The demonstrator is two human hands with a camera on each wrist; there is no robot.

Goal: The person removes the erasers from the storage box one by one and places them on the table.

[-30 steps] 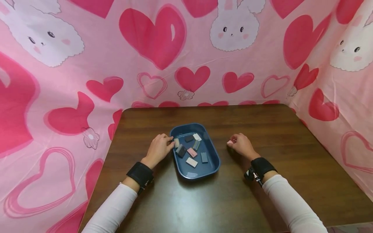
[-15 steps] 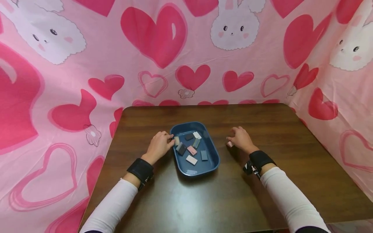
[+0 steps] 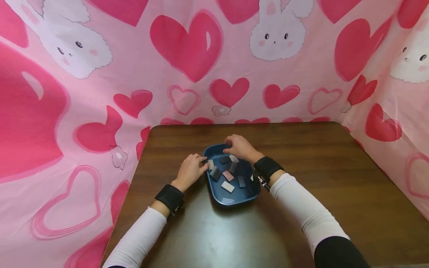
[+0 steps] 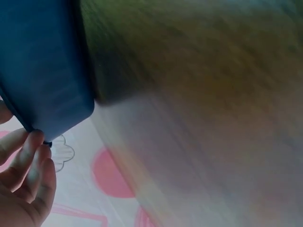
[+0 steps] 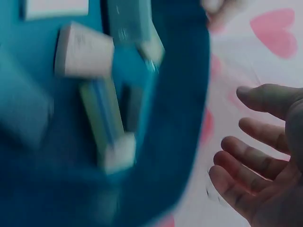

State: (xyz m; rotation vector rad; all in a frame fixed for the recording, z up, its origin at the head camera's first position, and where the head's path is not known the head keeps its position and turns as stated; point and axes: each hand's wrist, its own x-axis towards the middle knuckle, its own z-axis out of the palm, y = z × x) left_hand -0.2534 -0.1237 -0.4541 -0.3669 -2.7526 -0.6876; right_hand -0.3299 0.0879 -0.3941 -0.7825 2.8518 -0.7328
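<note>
A blue plastic tray (image 3: pixel 234 203) stands on the table, holding several small rectangular blocks that look like erasers. Among them are a pink block (image 3: pixel 228 175), a white block (image 3: pixel 228 187) and a dark block (image 3: pixel 225 159). My left hand (image 3: pixel 189 169) pinches the tray's left rim between thumb and fingers; the left wrist view shows fingertips (image 4: pixel 37 137) right at the edge. Over the back right of the tray is my right hand (image 3: pixel 240 147). Its fingers are spread apart with nothing between them in the right wrist view, where a striped block (image 5: pixel 102 113) lies in the tray.
A brown wooden table (image 3: pixel 318 178) extends around the tray. Pink cloth (image 3: pixel 187 93) with hearts and rabbits hangs behind it and at both sides. Black bands (image 3: pixel 169 197) with small cameras wrap both wrists.
My right hand has left the small pink block it held on the table right of the tray and moved left over the tray. My left hand stays at the rim.
</note>
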